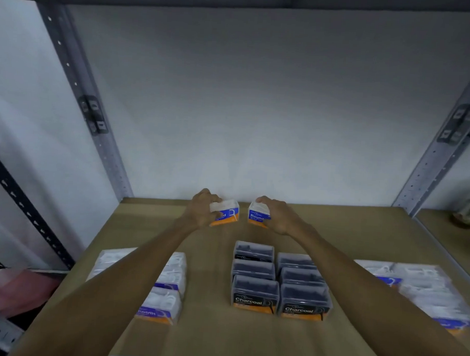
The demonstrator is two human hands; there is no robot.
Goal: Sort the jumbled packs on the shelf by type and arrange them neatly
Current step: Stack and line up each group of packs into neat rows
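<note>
Both my arms reach to the back of the wooden shelf. My left hand grips a clear pack with a blue and orange "Round" label. My right hand grips a second "Round" pack just to the right of it, with a small gap between the two. Both packs are low over the shelf near the back wall. Several dark "Charcoal" packs stand in two tidy columns at the middle. White "Smooth" packs lie at the left, partly hidden by my left forearm.
More white packs with blue labels lie in a row at the right. Grey slotted uprights frame the shelf on both sides, and a pale wall closes the back. Bare board shows between the Charcoal packs and my hands.
</note>
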